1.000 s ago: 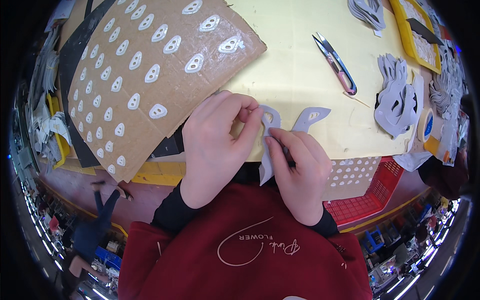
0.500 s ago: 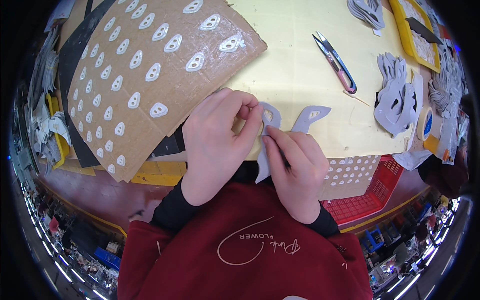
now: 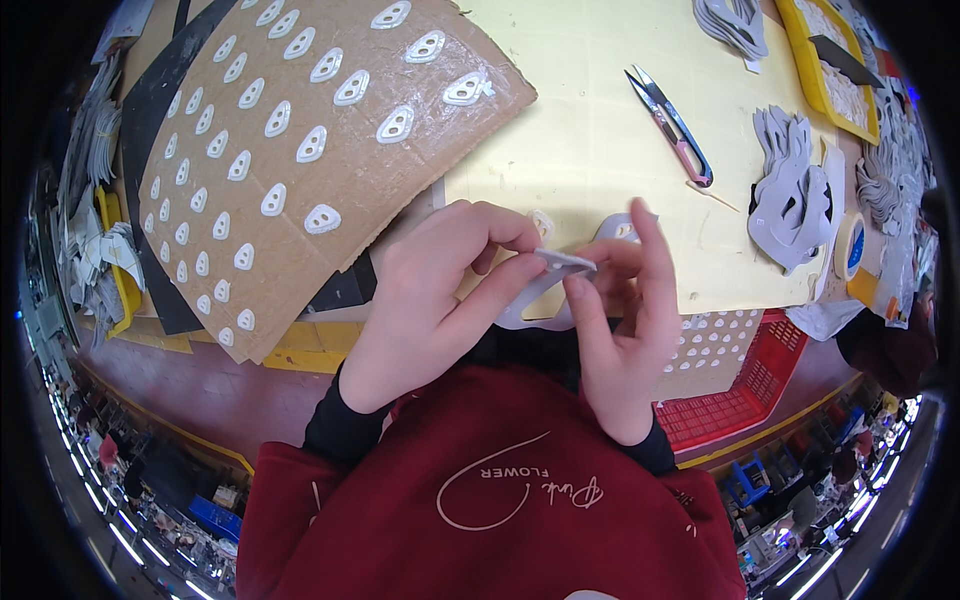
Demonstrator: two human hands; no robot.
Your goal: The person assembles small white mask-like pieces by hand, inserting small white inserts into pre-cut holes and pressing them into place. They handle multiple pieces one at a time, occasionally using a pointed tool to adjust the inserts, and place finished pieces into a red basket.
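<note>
While your left hand (image 3: 420, 290) pinches the gray cut-out (image 3: 545, 302), your right hand (image 3: 635, 335) meets its other side

Because your left thumb and forefinger are clamped on it, the cut-out hangs between your hands at the front edge of the bench (image 3: 570, 130), one end turned almost edge-on. Your right forefinger points up, with the thumb apart from it and close to the cut-out; whether that hand grips, you cannot tell from this view. Just beyond your fingers, a small white piece (image 3: 541, 224) lies on the bench, and a second gray cut-out (image 3: 619, 228) is partly hidden behind your right hand. To your left, rows of white pieces cover a cardboard sheet (image 3: 455, 145). Farther right you have pink-handled snips (image 3: 672, 128), a stack of gray cut-outs (image 3: 780, 222) and a tape roll (image 3: 850, 248). Below the bench sits a red basket (image 3: 740, 402).
</note>
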